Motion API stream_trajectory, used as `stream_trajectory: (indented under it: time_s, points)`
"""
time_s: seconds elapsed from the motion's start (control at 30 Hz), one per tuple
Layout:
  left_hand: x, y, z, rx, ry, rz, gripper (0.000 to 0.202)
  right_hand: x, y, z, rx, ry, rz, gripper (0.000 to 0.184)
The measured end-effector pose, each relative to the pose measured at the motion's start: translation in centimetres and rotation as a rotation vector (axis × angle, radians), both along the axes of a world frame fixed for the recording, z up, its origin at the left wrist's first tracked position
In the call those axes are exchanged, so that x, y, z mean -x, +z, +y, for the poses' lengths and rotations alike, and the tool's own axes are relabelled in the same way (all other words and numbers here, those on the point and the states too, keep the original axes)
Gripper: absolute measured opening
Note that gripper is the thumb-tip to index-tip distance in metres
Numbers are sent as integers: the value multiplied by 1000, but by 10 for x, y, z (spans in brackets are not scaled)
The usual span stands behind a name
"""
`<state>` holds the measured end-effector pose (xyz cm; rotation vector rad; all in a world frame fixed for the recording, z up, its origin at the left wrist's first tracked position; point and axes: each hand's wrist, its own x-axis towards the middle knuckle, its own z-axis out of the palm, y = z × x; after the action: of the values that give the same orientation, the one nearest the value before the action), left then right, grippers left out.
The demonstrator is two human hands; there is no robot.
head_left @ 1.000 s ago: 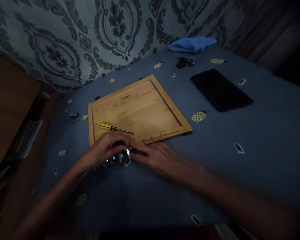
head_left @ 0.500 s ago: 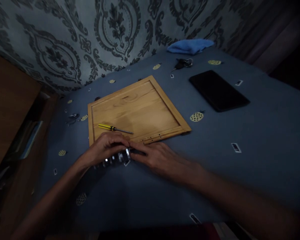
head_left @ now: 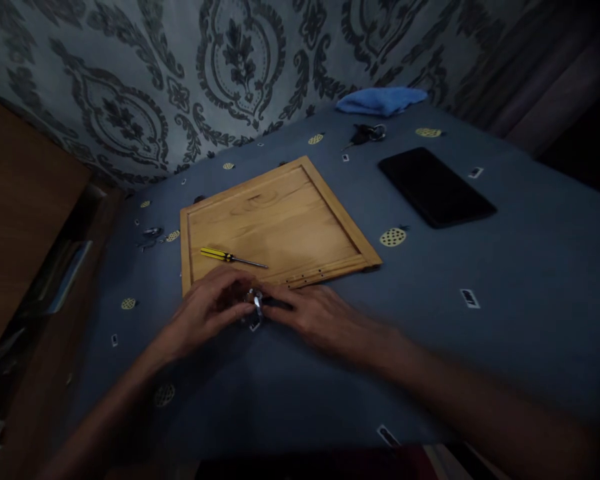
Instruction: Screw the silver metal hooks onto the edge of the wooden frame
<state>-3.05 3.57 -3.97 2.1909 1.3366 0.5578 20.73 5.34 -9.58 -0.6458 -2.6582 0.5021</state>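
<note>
At the front edge of a framed wooden panel [head_left: 260, 213], my two hands meet over a small shiny metal fitting [head_left: 257, 305]. My left hand [head_left: 213, 303] has its thumb and fingers curled around the fitting from the left. My right hand [head_left: 320, 313] pinches it from the other side, fingers pressed together. The fitting is partly hidden by fingers, and its exact kind is unclear. On the panel, close to my left hand, lies a screwdriver [head_left: 233, 258] with a yellow and black handle. Several small dark holes show along the panel's front rail, near my right fingers.
A black tablet-like slab [head_left: 436, 187] lies to the right on the blue patterned tablecloth [head_left: 430, 373]. Behind it are keys [head_left: 365, 135] and a blue cloth [head_left: 381, 100]. Small metal items [head_left: 151, 235] lie left of the panel. A wooden cabinet [head_left: 25, 220] borders the left side.
My left hand has opened around the metal fitting, thumb lower and farther from the fingers. A row of bright metallic glints under that hand no longer shows. My right hand stays nearly in place.
</note>
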Motion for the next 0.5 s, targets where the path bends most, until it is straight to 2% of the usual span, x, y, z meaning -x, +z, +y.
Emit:
stream_trajectory:
  time_s: [0.07,0.17,0.27,0.33,0.5]
  points:
    - [-5,-4,-12,-83,55,61,31,0,0,0,-29,0,-9,39]
    - [-10,-12,-26,-175,74,125,22,0,-1,0,-50,2,-7,33]
    - [-9,-22,-34,-303,34,158,18,1,-3,0,-66,-1,-3,32]
    - [-6,-27,-37,-364,6,172,22,1,-5,0,-93,-10,-11,33]
    - [-2,-33,-37,-418,-55,169,28,3,-9,1,-137,-18,-3,35]
